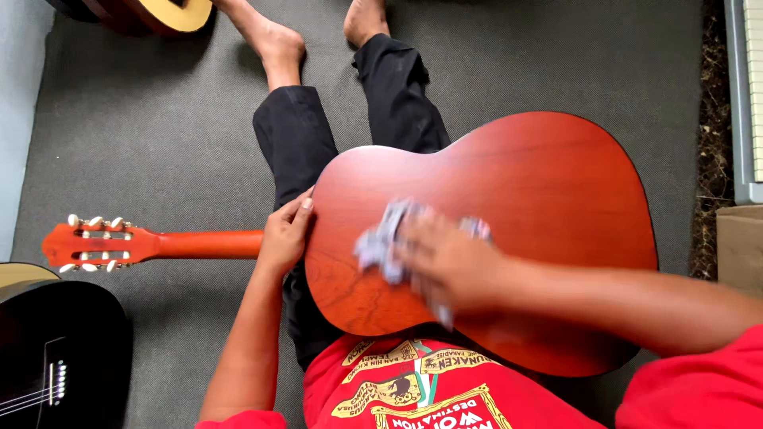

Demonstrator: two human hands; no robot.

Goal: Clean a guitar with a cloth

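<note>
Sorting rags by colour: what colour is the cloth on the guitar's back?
Grey, blurred under the right hand: the cloth, head view.

Reddish guitar (517, 199) lies back-up across lap, grey cloth (381, 242) atop.

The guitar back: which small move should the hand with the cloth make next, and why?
Probably sweep the cloth toward the wide lower bout. The right hand presses it near the waist of the guitar, while the left hand steadies the neck joint.
</note>
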